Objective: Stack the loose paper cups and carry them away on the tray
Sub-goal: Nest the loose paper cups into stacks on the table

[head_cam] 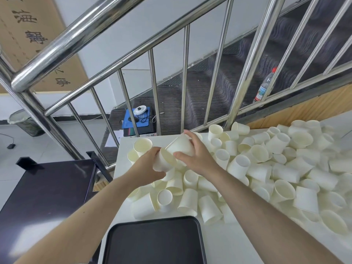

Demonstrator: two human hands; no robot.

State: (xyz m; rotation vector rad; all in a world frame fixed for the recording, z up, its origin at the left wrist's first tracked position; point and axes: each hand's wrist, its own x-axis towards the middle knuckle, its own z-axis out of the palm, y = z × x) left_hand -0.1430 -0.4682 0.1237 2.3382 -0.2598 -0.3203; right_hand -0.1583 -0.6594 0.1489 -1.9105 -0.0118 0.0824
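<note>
- A white desk (219,242) stands against a steel stair railing (122,60); dark stairs rise behind it, with one clear plastic bottle (263,86) on a step.
- Loose paper cups (266,168) lie heaped across the desk, too many to count, toppled and overlapping.
- One black tray (154,242) sits at the near desk edge, bare, its near side cut off by the frame.
- The left hand (147,164) grips one cup (163,161) on its side, fingers curled round it.
- The right hand (194,155) holds a second cup (182,145), its bottom at the first cup's open mouth.
- A dark cabinet (43,197) stands left of the desk.
- A bin (24,121) sits beyond on the tiled floor.
</note>
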